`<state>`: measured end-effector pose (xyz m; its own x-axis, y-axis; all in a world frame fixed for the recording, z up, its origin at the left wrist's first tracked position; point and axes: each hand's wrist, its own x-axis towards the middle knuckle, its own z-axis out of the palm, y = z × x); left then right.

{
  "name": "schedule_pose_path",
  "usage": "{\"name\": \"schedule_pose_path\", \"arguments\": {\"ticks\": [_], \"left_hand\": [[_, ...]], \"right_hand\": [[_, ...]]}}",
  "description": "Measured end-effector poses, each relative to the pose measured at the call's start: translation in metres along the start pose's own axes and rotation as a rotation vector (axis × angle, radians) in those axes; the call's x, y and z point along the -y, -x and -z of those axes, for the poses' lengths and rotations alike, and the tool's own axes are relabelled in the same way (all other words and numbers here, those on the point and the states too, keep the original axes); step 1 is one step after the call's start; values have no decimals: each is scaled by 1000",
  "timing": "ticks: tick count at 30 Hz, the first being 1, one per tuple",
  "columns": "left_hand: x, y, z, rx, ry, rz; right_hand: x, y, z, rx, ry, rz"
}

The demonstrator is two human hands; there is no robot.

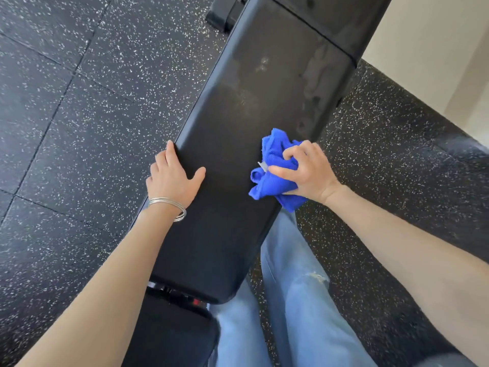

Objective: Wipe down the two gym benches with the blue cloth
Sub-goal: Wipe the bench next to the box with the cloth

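Note:
A long black padded gym bench (254,102) runs from the lower middle up to the top right. My right hand (307,172) grips a crumpled blue cloth (272,170) and presses it on the pad near its right edge. My left hand (173,178), with thin bangles on the wrist, rests flat on the bench's left edge, thumb on the pad and fingers over the side. Streaks and smudges show on the pad farther up. Only one bench is in view; a separate black pad section (169,332) lies below it.
Black speckled rubber floor tiles (66,115) surround the bench. A pale wall (436,49) stands at the top right. My legs in light blue jeans (291,300) stand against the bench's right side. A bench foot with wheels (225,14) sits at the top.

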<state>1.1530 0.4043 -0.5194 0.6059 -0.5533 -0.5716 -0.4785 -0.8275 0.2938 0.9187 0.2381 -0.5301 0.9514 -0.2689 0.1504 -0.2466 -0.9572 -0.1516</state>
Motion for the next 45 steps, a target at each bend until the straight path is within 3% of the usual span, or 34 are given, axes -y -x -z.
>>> {"name": "schedule_pose_path", "arguments": {"ticks": [3, 4, 5, 6, 8, 12, 14, 16, 19, 20, 22, 25, 28, 31, 33, 35, 39, 41, 42, 43, 45], "left_hand": [[-6, 1, 0, -9, -2, 40], [-9, 2, -1, -20, -7, 55], [-13, 3, -3, -32, -15, 75], [-16, 3, -4, -44, -22, 97], [-21, 2, -7, -65, -21, 127], [-22, -1, -9, -82, -11, 159], [-24, -3, -10, -85, -6, 157], [-27, -5, -10, -96, -5, 166], [-35, -11, -10, -106, 3, 196], [-38, -12, -9, -109, 4, 201], [-44, -16, -7, -112, 9, 189], [-57, -26, -2, -103, 31, 156], [-72, -36, 2, -107, 45, 139], [-80, -42, 4, -97, 50, 142], [-82, -43, 5, -85, 48, 144], [-81, -43, 6, -83, 40, 138], [-85, -42, 6, -79, 38, 166], [-89, -42, 7, -72, 41, 180], [-90, -43, 8, -68, 29, 187], [-91, -44, 9, -59, 17, 194], [-91, -46, 11, -39, 16, 202]], "right_hand": [[55, 16, -5, -80, -172, -765], [79, 20, -7, -94, -217, -935], [100, 24, -9, -75, -236, -974], [115, 30, -10, -29, -241, -880], [113, 42, -7, 44, -210, -491], [26, 40, 4, 78, -20, 270], [-26, 29, 14, 86, 97, 392], [-76, 11, 26, 94, 168, 173], [-135, -35, 40, 100, 175, -581], [-145, -51, 42, 75, 158, -737], [-140, -77, 42, 95, 69, -790], [-87, -79, 29, 116, -32, -548], [-27, -48, 21, 232, -119, -22], [-48, -32, 22, 338, -71, 647], [-93, -38, 24, 312, -29, 750], [-142, -50, 28, 224, 7, 490], [-181, -75, 28, 95, -5, -569], [-152, -95, 20, 28, -68, -913], [-132, -103, 16, 29, -86, -907], [-113, -108, 12, 57, -96, -780], [-87, -108, 9, 123, -110, -305]]}}
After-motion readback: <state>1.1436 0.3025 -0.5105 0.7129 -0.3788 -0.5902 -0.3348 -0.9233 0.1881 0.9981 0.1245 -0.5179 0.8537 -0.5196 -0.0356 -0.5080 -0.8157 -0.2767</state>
